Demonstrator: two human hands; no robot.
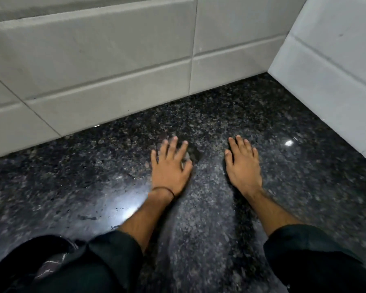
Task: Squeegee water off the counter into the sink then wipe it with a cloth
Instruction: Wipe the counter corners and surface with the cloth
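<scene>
A dark speckled granite counter (209, 208) fills the lower part of the head view and shines with light reflections. My left hand (170, 168) lies over it with fingers spread and straight, a thin band at the wrist. My right hand (243, 163) is beside it, a hand's width to the right, fingers straight and close together, palm down. Neither hand holds anything. No squeegee, cloth or sink is in view. The picture is slightly blurred by motion.
White tiled wall (106, 66) runs along the counter's back edge, and a second tiled wall (334, 66) closes the corner at the right. Dark sleeves cover both forearms at the bottom. A dark patterned fabric (51, 269) shows at the lower left.
</scene>
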